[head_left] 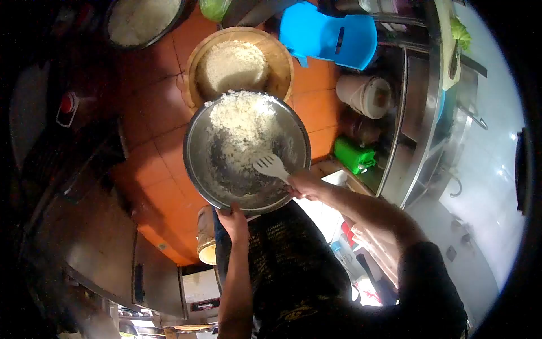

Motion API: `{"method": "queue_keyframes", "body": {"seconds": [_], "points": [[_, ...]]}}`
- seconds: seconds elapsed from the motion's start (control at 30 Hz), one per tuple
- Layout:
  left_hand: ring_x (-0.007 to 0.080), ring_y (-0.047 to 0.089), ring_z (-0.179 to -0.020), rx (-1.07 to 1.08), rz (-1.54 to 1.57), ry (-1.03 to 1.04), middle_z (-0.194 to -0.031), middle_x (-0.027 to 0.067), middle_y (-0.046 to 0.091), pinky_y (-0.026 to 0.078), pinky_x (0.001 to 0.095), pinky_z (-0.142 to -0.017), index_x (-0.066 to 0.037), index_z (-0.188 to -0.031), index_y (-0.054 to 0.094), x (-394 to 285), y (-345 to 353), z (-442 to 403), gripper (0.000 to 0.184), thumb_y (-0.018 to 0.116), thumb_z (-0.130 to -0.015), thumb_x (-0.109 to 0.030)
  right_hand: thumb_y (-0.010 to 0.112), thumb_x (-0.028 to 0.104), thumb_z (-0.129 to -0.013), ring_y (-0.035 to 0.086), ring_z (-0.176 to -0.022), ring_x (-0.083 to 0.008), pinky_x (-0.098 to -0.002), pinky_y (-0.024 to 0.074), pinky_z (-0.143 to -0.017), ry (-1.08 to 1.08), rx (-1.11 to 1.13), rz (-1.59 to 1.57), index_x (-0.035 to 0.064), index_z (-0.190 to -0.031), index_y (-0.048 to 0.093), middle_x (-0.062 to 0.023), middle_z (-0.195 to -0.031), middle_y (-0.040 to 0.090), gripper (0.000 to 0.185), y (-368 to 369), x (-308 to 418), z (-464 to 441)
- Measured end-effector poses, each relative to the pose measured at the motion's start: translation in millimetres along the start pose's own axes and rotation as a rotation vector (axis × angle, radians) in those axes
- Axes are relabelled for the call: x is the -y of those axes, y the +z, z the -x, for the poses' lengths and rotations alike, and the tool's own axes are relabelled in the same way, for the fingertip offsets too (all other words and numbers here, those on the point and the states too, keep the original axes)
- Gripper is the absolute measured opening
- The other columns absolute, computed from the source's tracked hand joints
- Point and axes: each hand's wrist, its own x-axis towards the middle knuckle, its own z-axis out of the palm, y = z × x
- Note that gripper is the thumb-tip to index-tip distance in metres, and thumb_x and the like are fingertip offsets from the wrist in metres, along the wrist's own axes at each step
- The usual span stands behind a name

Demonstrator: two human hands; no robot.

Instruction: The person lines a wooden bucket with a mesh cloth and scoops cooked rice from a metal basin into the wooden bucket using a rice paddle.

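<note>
A large metal bowl (206, 175) is tilted away from me, with cooked white rice (243, 121) gathered at its far rim. My left hand (232, 219) grips the near rim, fingers partly hidden beneath it. In my right hand (305, 185), closed round the handle, is a pale slotted spatula (272, 166); its slotted head lies inside the bowl at the edge of the rice. Beyond the bowl, partly covered by it, a round wooden tub (281, 70) stands on the floor and holds a mound of rice (234, 62).
A dark pot (179, 20) of white rice is at the upper left. On the orange tiled floor (158, 198), a blue plastic stool (322, 37) stands beyond the tub. White buckets (370, 96) and a green container (354, 155) line the right side, below a metal counter (418, 164).
</note>
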Motion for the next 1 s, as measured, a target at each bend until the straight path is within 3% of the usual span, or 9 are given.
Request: {"method": "queue_keyframes", "body": {"seconds": [0.07, 0.2, 0.3, 0.4, 0.6, 0.7, 0.77, 0.9, 1.0], "points": [[0.0244, 0.055, -0.096, -0.001, -0.159, -0.031, -0.109, 0.017, 0.057, 0.042, 0.0318, -0.084, 0.005, -0.119, 0.044, -7, -4, 1, 0.035, 0.054, -0.088, -0.007, 0.045, 0.013, -0.089, 0.041, -0.038, -0.0138, -0.0296, 0.0254, -0.032, -0.055, -0.018, -0.053, 0.0012, -0.075, 0.051, -0.0078, -0.052, 0.046, 0.02, 1, 6, -29], [0.027, 0.056, -0.095, 0.029, -0.146, 0.038, -0.108, 0.0179, 0.057, 0.043, 0.0338, -0.084, 0.006, -0.116, 0.045, -24, -3, 0, 0.033, 0.053, -0.086, -0.006, 0.041, 0.019, -0.092, 0.039, -0.038, -0.0127, -0.0282, 0.026, -0.034, -0.297, -0.099, 0.067, 0.0028, -0.07, 0.051, -0.0053, -0.048, 0.042, 0.029, 12, 21, -70], [0.0265, 0.056, -0.093, -0.024, -0.101, 0.074, -0.104, 0.017, 0.059, 0.044, 0.0343, -0.083, 0.007, -0.112, 0.048, -24, 1, 1, 0.03, 0.054, -0.085, -0.005, 0.04, 0.019, -0.093, 0.038, -0.04, -0.0113, -0.0279, 0.0281, -0.036, -0.422, -0.092, -0.025, 0.0039, -0.074, 0.051, -0.0034, -0.052, 0.044, 0.027, 35, 44, -69], [0.0227, 0.057, -0.088, -0.072, -0.156, 0.185, -0.098, 0.014, 0.062, 0.045, 0.0345, -0.08, 0.008, -0.104, 0.053, -14, 0, -5, 0.025, 0.056, -0.083, -0.005, 0.04, 0.018, -0.094, 0.038, -0.042, -0.0089, -0.025, 0.0284, -0.037, -0.29, -0.02, -0.318, 0.0052, -0.079, 0.051, -0.0012, -0.059, 0.047, 0.023, 51, 64, -81], [0.0236, 0.059, -0.085, -0.039, -0.168, 0.194, -0.095, 0.0154, 0.063, 0.046, 0.0351, -0.078, 0.008, -0.103, 0.054, 0, -9, -12, 0.023, 0.054, -0.082, -0.002, 0.038, 0.015, -0.096, 0.037, -0.046, -0.0043, -0.0188, 0.026, -0.037, -0.296, 0.077, -0.41, 0.0068, -0.084, 0.052, 0.0015, -0.064, 0.046, 0.02, 49, 91, -69], [0.0281, 0.058, -0.092, -0.016, -0.212, 0.137, -0.1, 0.019, 0.06, 0.045, 0.0347, -0.082, 0.008, -0.109, 0.049, 13, -11, -13, 0.031, 0.052, -0.08, -0.002, 0.039, 0.017, -0.097, 0.036, -0.046, -0.003, -0.0182, 0.0259, -0.037, -0.339, 0.122, -0.362, 0.0069, -0.085, 0.052, 0.0025, -0.063, 0.045, 0.02, 40, 99, -55], [0.0341, 0.055, -0.101, -0.027, -0.205, 0.135, -0.111, 0.0228, 0.055, 0.042, 0.0336, -0.089, 0.008, -0.119, 0.042, -18, -4, -6, 0.044, 0.048, -0.076, -0.001, 0.041, 0.019, -0.097, 0.036, -0.045, -0.0032, -0.0184, 0.026, -0.036, -0.326, 0.144, -0.411, 0.0068, -0.085, 0.052, 0.0027, -0.063, 0.046, 0.02, 37, 106, -43], [0.0357, 0.055, -0.099, -0.002, -0.219, 0.15, -0.111, 0.0235, 0.053, 0.042, 0.0335, -0.089, 0.009, -0.12, 0.04, -13, -8, -7, 0.047, 0.046, -0.075, -0.001, 0.043, 0.022, -0.097, 0.036, -0.043, -0.0051, -0.0192, 0.0259, -0.035, -0.339, 0.151, -0.367, 0.0058, -0.087, 0.052, 0.0012, -0.063, 0.047, 0.021, 29, 113, -11], [0.0337, 0.057, -0.095, -0.007, -0.233, 0.125, -0.106, 0.0225, 0.056, 0.044, 0.0342, -0.084, 0.009, -0.116, 0.043, -9, -11, -10, 0.042, 0.049, -0.076, -0.001, 0.047, 0.019, -0.093, 0.037, -0.039, -0.0101, -0.0241, 0.0245, -0.034, -0.21, 0.091, -0.291, 0.0054, -0.075, 0.053, -0.0017, -0.053, 0.044, 0.023, 21, 84, -7]]}}
